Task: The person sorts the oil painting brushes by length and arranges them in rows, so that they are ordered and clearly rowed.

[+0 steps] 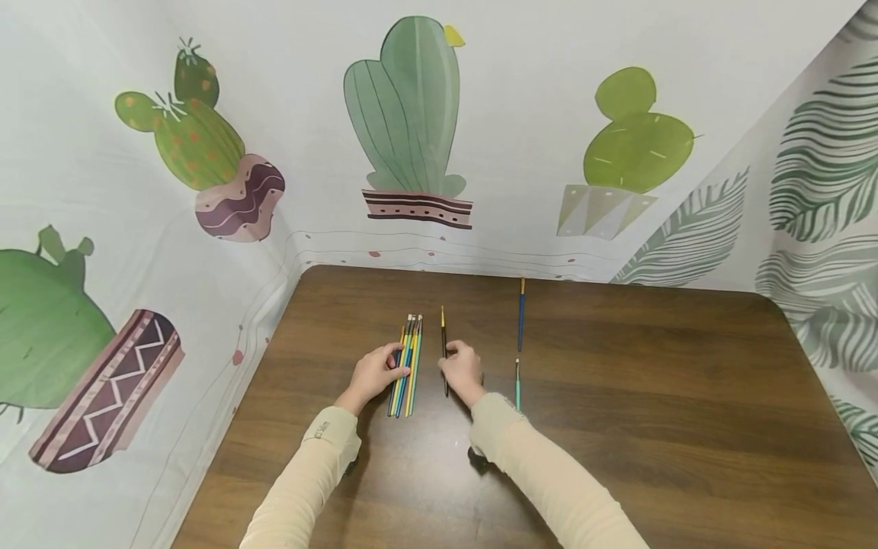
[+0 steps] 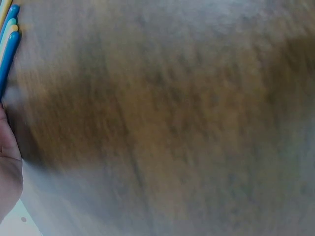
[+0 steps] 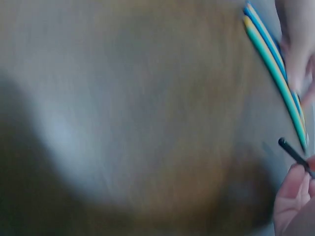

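My left hand point(image 1: 373, 374) holds a bundle of paintbrushes point(image 1: 414, 366) at the left of the table, thumb across the handles and fingers at their far side. Blue, yellow and green handles lie side by side, with the bristle ends pointing away from me. Just right of the bundle, my right hand point(image 1: 463, 371) pinches a black paintbrush point(image 1: 443, 333) with a yellowish tip. In the right wrist view the black handle's end point(image 3: 290, 149) sticks out from the fingers. The left wrist view catches only a few blue and green handle ends point(image 2: 9, 51) and part of the hand.
Right of my right hand, a blue paintbrush point(image 1: 521, 316) lies near the back edge. A green paintbrush point(image 1: 517, 381) lies nearer to me, partly hidden by my sleeve. The brown wooden table point(image 1: 652, 396) meets cloth walls with cactus prints point(image 1: 418, 114).
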Action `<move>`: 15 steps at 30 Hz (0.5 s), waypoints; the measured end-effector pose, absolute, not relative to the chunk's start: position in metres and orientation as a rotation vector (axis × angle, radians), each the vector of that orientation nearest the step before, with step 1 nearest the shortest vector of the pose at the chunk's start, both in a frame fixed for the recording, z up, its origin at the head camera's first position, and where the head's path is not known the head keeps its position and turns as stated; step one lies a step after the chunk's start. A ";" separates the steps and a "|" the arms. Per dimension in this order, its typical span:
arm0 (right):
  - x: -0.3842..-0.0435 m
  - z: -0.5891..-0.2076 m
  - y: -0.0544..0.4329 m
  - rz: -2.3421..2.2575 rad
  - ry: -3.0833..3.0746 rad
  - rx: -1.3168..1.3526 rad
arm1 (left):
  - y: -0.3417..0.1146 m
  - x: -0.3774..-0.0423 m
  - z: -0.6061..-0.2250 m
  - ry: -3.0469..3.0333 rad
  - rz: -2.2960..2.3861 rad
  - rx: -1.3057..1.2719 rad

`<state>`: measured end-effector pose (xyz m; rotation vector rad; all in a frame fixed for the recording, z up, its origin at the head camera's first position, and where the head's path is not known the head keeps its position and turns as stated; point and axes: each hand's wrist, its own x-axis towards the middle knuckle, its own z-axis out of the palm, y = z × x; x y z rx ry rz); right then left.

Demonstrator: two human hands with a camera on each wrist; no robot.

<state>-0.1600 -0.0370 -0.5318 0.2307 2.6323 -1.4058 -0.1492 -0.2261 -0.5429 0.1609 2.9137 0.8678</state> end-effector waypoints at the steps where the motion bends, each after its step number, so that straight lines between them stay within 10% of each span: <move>1: -0.165 -0.531 -0.032 -1.419 2.617 0.237 | -0.226 -0.149 -0.543 2.914 0.863 0.158; 15: -0.230 -0.516 0.065 -1.418 2.643 0.242 | -0.226 -0.150 -0.545 2.917 0.852 0.145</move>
